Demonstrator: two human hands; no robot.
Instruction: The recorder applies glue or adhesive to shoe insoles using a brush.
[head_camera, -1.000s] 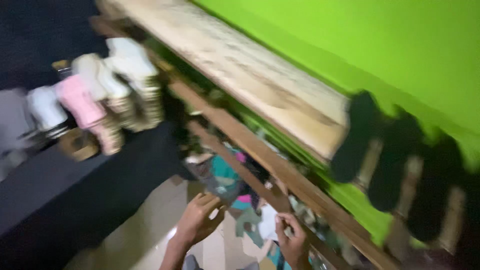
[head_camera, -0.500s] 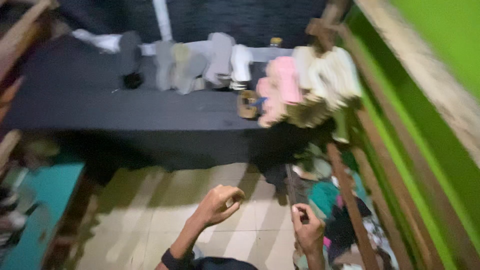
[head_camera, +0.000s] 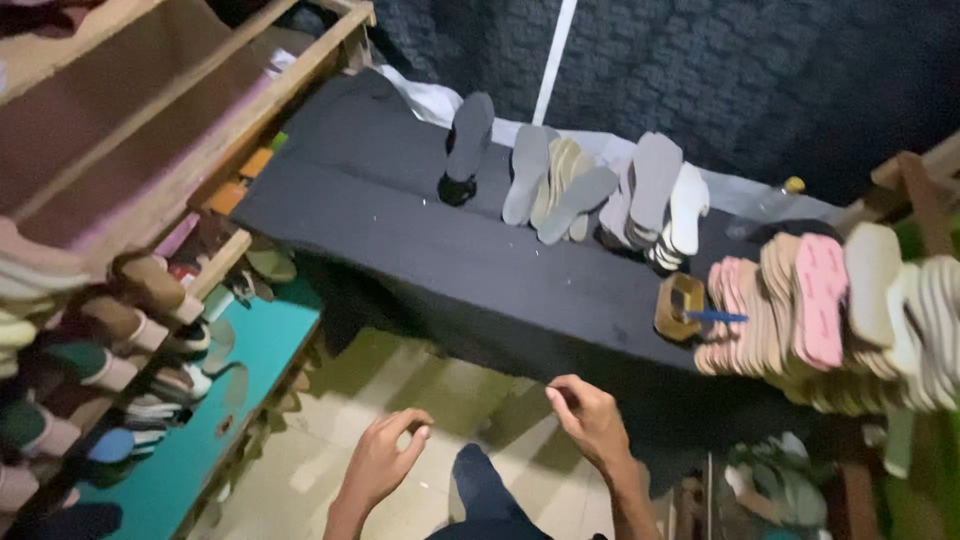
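Head view, looking down. Left hand (head_camera: 385, 462) low centre, over pale tiled floor (head_camera: 300, 460), fingers (head_camera: 412, 428) curled loosely inward, nothing visibly held; wrist cut off at bottom edge. Right hand (head_camera: 590, 420) just beside and slightly higher, against front edge of dark-covered table (head_camera: 420, 230), fingers bent with thumb near forefinger tip; cannot tell whether anything small is pinched there. Both hands apart from each other, neither touching a sole. Dark knee or trouser leg (head_camera: 485, 490) between the forearms, mostly cut off.

On table, far side: row of grey and pale shoe soles (head_camera: 560, 190) standing on edge, leaning on one another; one dark sole (head_camera: 468, 140) alone at left end, white sole (head_camera: 688, 208) at right end. Nearer right: big stack of tan insoles (head_camera: 760, 310) with pink insole (head_camera: 822, 300) in it, running off right edge, blurred. Small wooden block with hole (head_camera: 680, 305) just beside stack, blue pen (head_camera: 715, 317) lying across it. Clear bottle with yellow cap (head_camera: 775, 200) behind, hard to make out.

Left: wooden rack (head_camera: 170, 130) with finished sandals (head_camera: 130, 320) on lower shelves, partly hidden by rails, cut off at frame edge. Teal board (head_camera: 230, 390) below. White pole (head_camera: 553, 60) against dark textured wall (head_camera: 720, 80). Bottom right corner cluttered, unreadable.
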